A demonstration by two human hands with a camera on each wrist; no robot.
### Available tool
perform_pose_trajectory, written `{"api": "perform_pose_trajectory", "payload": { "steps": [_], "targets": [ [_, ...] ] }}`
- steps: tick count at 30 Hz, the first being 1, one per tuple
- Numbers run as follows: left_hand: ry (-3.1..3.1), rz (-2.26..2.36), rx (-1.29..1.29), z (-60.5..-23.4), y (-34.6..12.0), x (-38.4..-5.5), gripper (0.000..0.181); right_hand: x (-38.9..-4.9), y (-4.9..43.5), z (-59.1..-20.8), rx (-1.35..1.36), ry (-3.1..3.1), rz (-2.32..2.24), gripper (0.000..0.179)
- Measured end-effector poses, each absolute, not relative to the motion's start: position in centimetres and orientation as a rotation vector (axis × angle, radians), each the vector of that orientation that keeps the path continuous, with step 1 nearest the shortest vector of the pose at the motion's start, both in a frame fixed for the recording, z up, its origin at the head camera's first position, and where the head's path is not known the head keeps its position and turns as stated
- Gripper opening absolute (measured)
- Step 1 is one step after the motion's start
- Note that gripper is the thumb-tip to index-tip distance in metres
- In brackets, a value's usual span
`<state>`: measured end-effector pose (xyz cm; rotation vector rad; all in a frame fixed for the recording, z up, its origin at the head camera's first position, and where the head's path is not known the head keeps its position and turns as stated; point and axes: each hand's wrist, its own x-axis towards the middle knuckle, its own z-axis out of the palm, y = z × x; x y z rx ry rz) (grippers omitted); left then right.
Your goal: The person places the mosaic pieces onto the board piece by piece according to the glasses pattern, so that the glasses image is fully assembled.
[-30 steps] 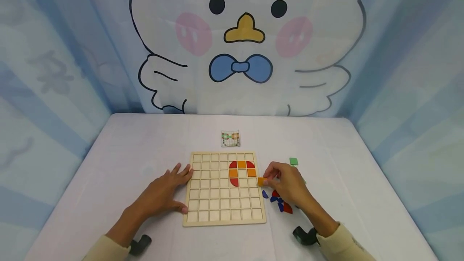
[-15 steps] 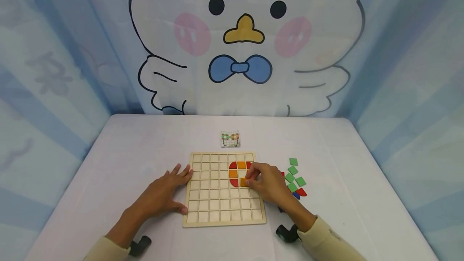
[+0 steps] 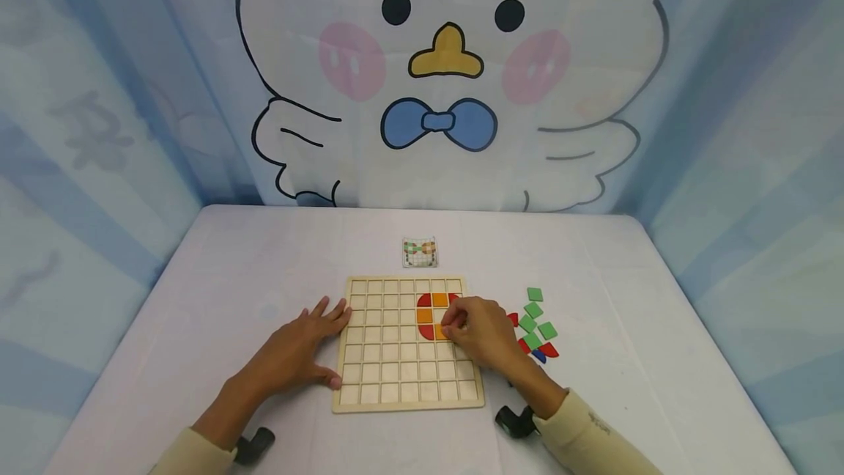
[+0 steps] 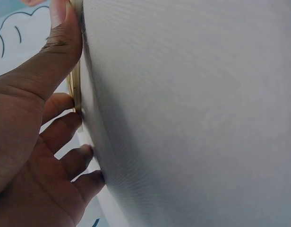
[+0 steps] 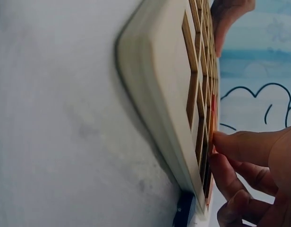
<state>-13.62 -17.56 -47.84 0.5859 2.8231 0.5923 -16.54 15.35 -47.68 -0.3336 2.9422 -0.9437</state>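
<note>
A wooden grid board (image 3: 390, 373) lies on the table, its upper right cells holding red quarter-round tiles (image 3: 426, 332) and orange square tiles (image 3: 439, 300). My right hand (image 3: 484, 332) is over the board's right part, thumb and index finger pinching one orange square tile (image 3: 439, 331) at its cell, beside the lower red tile. In the right wrist view, the thumb (image 5: 247, 145) and fingertips meet the grid surface. My left hand (image 3: 297, 347) rests spread at the board's left edge, thumb (image 4: 65, 42) and fingers (image 4: 63, 130) touching the side.
Green square tiles (image 3: 532, 310), red tiles (image 3: 549, 350) and a blue tile (image 3: 539, 356) lie loose right of the board, partly behind my right hand. A small patterned card (image 3: 419, 252) lies beyond the board. A printed curtain (image 3: 448, 167) hangs behind the table.
My right hand has carried the orange square tile leftward from beside the board to the cell right of the lower red tile. My left hand has stayed in place.
</note>
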Motion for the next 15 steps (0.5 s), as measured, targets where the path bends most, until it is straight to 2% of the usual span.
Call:
{"api": "perform_pose_trajectory", "payload": {
  "steps": [7, 15],
  "targets": [
    [2.822, 0.596, 0.591, -47.6, -17.5, -13.5, 0.119, -16.7, 15.8, -47.2, -0.293, 2.939, -0.972, 0.013],
    [2.823, 0.608, 0.612, -47.8, -17.8, -13.6, 0.119, -17.1, 18.6, -45.9, -0.126, 2.958, -0.957, 0.006]
  ]
}}
